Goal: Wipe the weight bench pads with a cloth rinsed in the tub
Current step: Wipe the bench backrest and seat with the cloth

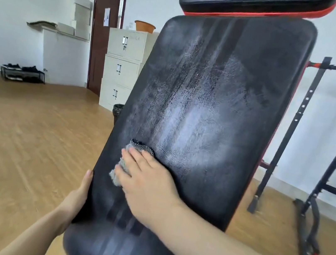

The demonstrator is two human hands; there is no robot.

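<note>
The long black back pad (220,104) of the weight bench slopes up away from me, streaked with wet wipe marks. My right hand (147,183) presses a grey cloth (135,151) flat against the pad's lower left part, fingers spread over it. My left hand (78,197) grips the pad's left edge just below. A black head pad (247,1) with red trim sits above the back pad. The seat pad (114,250) lies at the bottom of the view. No tub is in view.
A black metal rack (288,132) stands to the right of the bench. Beige filing cabinets (124,66) with an orange basin (144,26) on top stand by a dark door (104,30). A small black bin (117,110) sits behind the pad. Wooden floor (30,139) spreads to the left.
</note>
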